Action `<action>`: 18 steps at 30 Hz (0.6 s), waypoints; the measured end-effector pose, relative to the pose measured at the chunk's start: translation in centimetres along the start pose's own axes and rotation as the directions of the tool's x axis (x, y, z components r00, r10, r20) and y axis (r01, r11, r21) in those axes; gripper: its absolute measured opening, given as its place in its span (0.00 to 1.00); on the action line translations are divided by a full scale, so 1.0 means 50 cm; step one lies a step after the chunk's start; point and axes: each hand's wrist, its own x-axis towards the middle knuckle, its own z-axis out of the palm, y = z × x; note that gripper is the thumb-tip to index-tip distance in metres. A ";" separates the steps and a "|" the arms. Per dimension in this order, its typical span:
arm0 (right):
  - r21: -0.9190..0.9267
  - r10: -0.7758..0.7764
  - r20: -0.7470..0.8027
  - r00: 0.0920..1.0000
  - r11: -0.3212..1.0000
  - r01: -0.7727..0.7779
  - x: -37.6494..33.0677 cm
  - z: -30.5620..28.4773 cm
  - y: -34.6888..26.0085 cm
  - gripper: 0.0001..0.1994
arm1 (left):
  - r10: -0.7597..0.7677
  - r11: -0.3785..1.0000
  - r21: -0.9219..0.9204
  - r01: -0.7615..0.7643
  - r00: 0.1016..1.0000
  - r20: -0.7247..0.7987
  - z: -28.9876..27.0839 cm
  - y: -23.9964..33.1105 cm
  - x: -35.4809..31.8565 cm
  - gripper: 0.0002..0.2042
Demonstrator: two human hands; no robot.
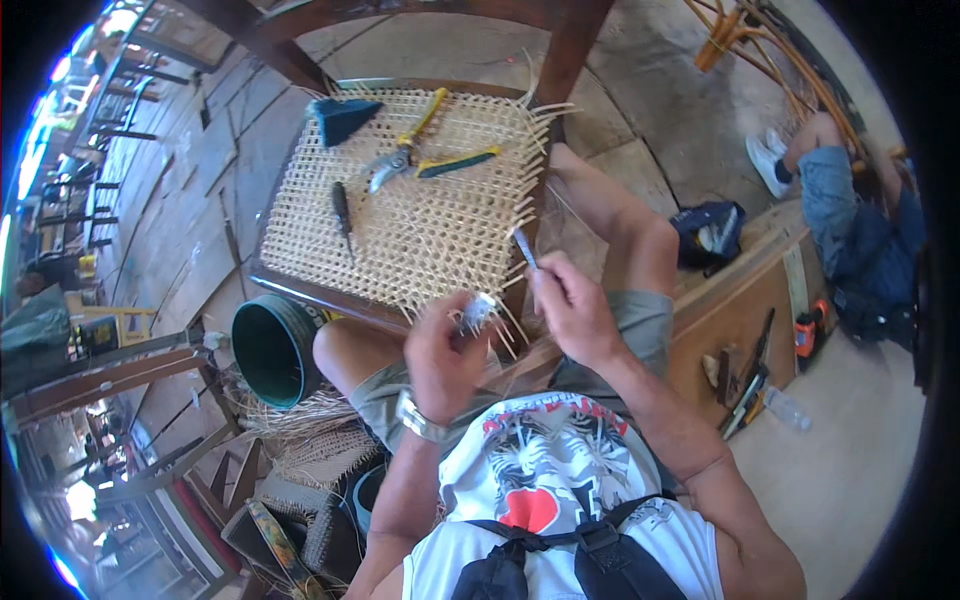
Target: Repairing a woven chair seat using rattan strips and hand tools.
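Observation:
A wooden chair with a woven cane seat (300,225) stands before me, loose strand ends sticking out along its right and near edges. My right hand (577,312) is closed around a slim metal tool (524,246), whose tip meets the right edge of the weave. At the near edge, my left hand (440,350) curls its fingers by a small shiny silvery thing (478,312), too blurred to name. On the seat lie pruning shears (392,166) with yellow and dark handles, a dark-handled awl or screwdriver (342,210) and a blue wedge-shaped piece (342,120).
A dark green bucket (272,352) stands left of my knee, beside cane scraps (325,455). To the right, a wooden board (730,320) bears hand tools and a clear bottle (787,408). Another person (850,220) sits at far right, near a dark bag (708,235).

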 end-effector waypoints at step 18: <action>-0.813 -0.433 0.077 0.898 0.494 0.308 -0.146 -0.094 -0.003 0.07 | 0.028 1.000 0.004 -0.029 0.995 0.091 -0.023 -0.108 0.214 0.12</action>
